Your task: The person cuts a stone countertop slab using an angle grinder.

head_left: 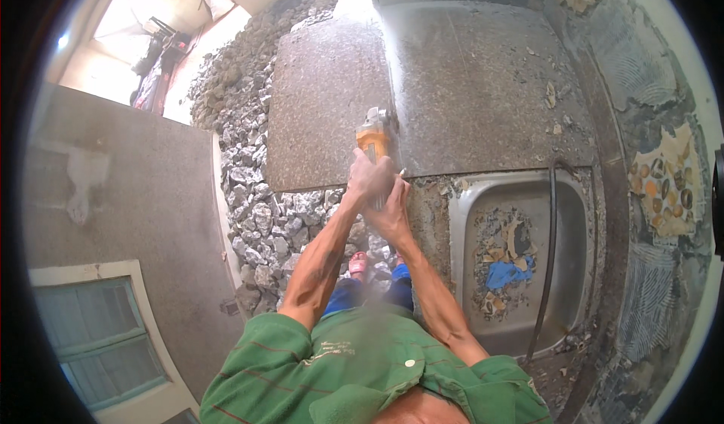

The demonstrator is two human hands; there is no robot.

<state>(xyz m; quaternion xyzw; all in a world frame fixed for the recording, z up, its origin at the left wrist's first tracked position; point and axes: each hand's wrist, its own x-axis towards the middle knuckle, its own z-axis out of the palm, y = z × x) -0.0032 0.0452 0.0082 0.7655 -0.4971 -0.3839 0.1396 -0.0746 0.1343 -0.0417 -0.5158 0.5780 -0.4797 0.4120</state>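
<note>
Both my hands are on an orange angle grinder (373,139). My left hand (366,173) grips its body, and my right hand (392,211) is wrapped round its lower end, just behind. The grinder's head rests at a pale, dusty line running along a speckled grey stone slab (317,84). A second slab surface (490,84) lies right of that line, with chips along its right side. Haze partly blurs the cutting head and the space below my hands.
A steel sink (464,273) with debris and blue scraps, crossed by a dark hose (551,243), is at lower right. Broken rubble (249,213) lies along the left and round my feet (358,264). A wall with a window (105,333) stands left, a rough wall (648,77) right.
</note>
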